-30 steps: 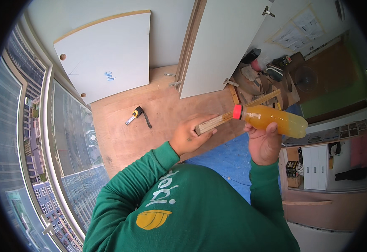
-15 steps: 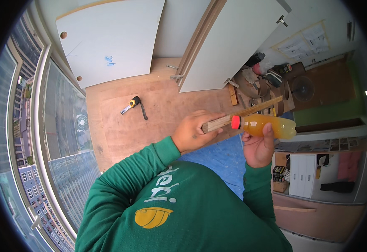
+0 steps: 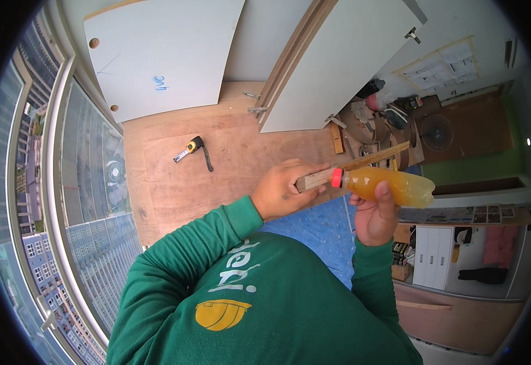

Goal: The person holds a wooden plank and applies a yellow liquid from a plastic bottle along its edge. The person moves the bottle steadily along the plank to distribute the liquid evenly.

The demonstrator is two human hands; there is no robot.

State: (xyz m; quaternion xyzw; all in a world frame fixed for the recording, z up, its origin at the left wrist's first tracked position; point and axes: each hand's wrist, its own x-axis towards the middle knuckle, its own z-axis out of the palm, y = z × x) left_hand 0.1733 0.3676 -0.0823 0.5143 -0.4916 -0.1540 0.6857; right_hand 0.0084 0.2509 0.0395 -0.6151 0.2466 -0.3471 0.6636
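Note:
My left hand (image 3: pixel 286 190) is closed round a narrow wooden strip (image 3: pixel 368 160), with the thumb below and the fingers over its top. The strip's near end pokes out between thumb and fingers, and its far end points up to the right. In my right hand (image 3: pixel 376 218) lies a clear plastic bottle (image 3: pixel 393 185) of yellow liquid, held on its side by thumb and fingers. Its red cap (image 3: pixel 337 177) points left, in front of the strip near my left hand. Whether cap and wood touch I cannot tell.
A yellow-and-black tape measure (image 3: pixel 189 148) lies on the wooden work surface (image 3: pixel 235 146). White panels (image 3: pixel 162 61) stand at the back, one with hinges (image 3: pixel 256 110). Loose tools and clutter (image 3: pixel 368 125) sit at the right. Blue sheeting (image 3: pixel 314 234) spreads below; windows (image 3: pixel 89 182) line the left.
The bottle has tipped slightly, its base lower and further right, the cap a little further left. My left hand keeps its hold on the wooden strip.

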